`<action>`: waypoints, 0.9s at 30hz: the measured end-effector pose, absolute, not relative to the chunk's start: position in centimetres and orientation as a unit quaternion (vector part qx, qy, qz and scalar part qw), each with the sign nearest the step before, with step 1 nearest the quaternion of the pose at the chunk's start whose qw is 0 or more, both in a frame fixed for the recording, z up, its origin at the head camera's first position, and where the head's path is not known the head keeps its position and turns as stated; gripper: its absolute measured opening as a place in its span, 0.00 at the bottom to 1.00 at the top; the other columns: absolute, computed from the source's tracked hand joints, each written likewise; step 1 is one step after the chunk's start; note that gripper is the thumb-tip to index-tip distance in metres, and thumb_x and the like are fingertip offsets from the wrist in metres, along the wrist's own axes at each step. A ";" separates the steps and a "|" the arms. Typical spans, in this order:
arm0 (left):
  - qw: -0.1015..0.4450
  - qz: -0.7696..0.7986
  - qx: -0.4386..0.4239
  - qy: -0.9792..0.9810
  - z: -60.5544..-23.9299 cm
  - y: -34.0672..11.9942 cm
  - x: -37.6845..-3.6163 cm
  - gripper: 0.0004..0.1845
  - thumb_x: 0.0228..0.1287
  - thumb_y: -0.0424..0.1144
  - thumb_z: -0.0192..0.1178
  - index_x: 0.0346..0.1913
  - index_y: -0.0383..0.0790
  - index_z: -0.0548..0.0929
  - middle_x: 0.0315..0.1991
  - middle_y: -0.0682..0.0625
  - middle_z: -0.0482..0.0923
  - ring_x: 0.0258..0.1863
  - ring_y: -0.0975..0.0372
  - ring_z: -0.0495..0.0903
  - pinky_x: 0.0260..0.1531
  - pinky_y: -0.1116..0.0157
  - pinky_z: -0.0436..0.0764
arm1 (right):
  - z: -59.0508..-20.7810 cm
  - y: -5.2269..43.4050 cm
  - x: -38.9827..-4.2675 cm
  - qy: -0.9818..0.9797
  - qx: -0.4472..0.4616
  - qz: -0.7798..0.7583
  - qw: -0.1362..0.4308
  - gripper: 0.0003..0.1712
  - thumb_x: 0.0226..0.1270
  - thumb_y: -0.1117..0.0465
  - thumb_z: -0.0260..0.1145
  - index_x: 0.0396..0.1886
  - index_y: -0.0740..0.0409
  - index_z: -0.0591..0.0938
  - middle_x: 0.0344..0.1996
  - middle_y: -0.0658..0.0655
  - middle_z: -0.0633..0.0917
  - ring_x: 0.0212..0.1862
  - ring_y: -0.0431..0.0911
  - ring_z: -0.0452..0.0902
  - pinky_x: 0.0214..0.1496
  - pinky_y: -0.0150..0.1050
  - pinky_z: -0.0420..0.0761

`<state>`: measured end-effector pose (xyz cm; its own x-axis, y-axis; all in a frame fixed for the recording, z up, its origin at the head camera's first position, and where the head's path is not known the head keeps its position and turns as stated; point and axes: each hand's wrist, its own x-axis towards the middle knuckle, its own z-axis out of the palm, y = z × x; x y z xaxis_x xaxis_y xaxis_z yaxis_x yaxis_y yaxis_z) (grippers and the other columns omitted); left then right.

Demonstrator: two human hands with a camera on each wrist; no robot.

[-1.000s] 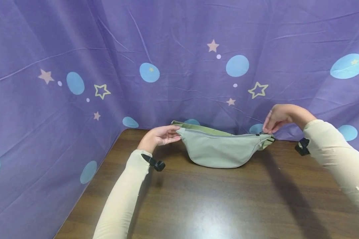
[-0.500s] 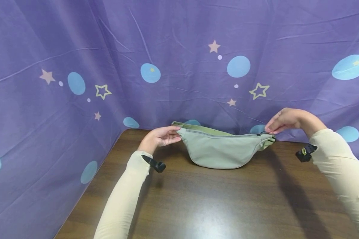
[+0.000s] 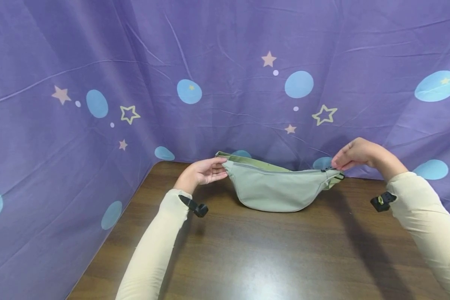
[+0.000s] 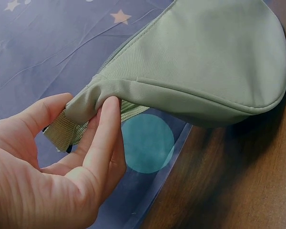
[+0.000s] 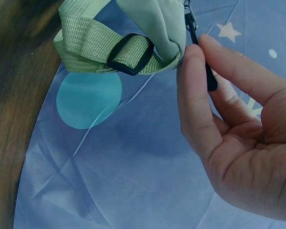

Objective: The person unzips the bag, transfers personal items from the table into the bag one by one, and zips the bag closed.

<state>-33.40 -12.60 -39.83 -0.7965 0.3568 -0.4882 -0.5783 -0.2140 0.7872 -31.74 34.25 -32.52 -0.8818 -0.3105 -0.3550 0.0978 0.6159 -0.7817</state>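
Note:
A pale green waist bag (image 3: 281, 189) stands upright on the wooden table, its long grey zipper (image 3: 270, 171) running along the top. My left hand (image 3: 204, 171) pinches the bag's left end, thumb on one side and fingers on the other, as the left wrist view shows close up. At the opposite end, my right hand (image 3: 354, 154) pinches the black zipper pull (image 5: 211, 78) between thumb and forefinger. The zipper's slider sits near that right end. Green webbing strap (image 5: 83, 43) with a black buckle (image 5: 123, 68) hangs folded beside it.
A purple cloth (image 3: 228, 62) printed with stars and ovals hangs behind the bag and down the left side. The brown wooden table (image 3: 225, 254) stretches toward me. Black straps ring both cream sleeves (image 3: 150, 250).
My right hand has shifted slightly to the right and its wrist has dropped a little, still at the zipper pull. The left hand and the bag look almost unmoved.

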 end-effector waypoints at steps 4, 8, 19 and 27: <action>0.302 0.771 -0.100 0.551 -39.9 -12.6 -33.3 0.16 0.79 0.38 0.52 0.30 0.39 0.82 0.33 0.47 0.81 0.35 0.59 0.83 0.40 0.68 0.90 | -32.5 34.0 -31.3 0.881 -0.058 -0.418 0.214 0.05 0.67 0.71 0.68 0.37 0.68 0.89 0.28 0.50 0.91 0.32 0.38 0.86 0.41 0.31 0.91; 0.302 0.771 -0.098 0.552 -40.0 -12.6 -33.3 0.16 0.79 0.39 0.52 0.31 0.39 0.82 0.33 0.47 0.81 0.36 0.60 0.83 0.41 0.69 0.90 | -32.7 34.0 -31.0 0.889 -0.049 -0.409 0.199 0.04 0.64 0.71 0.70 0.35 0.68 0.90 0.26 0.48 0.91 0.30 0.37 0.85 0.37 0.30 0.90; 0.304 0.770 -0.098 0.552 -40.0 -12.4 -33.3 0.18 0.79 0.42 0.53 0.29 0.39 0.83 0.32 0.48 0.83 0.34 0.61 0.83 0.43 0.69 0.90 | -33.2 33.9 -30.3 0.889 -0.039 -0.419 0.181 0.05 0.65 0.70 0.70 0.32 0.62 0.91 0.25 0.46 0.89 0.29 0.36 0.82 0.35 0.29 0.89; 0.300 0.769 -0.099 0.555 -40.3 -12.4 -33.2 0.18 0.80 0.45 0.52 0.32 0.38 0.81 0.33 0.47 0.81 0.34 0.61 0.83 0.78 0.60 0.66 | -33.6 33.7 -30.0 0.886 -0.025 -0.432 0.167 0.05 0.66 0.70 0.70 0.36 0.68 0.90 0.22 0.45 0.88 0.26 0.36 0.80 0.31 0.29 0.88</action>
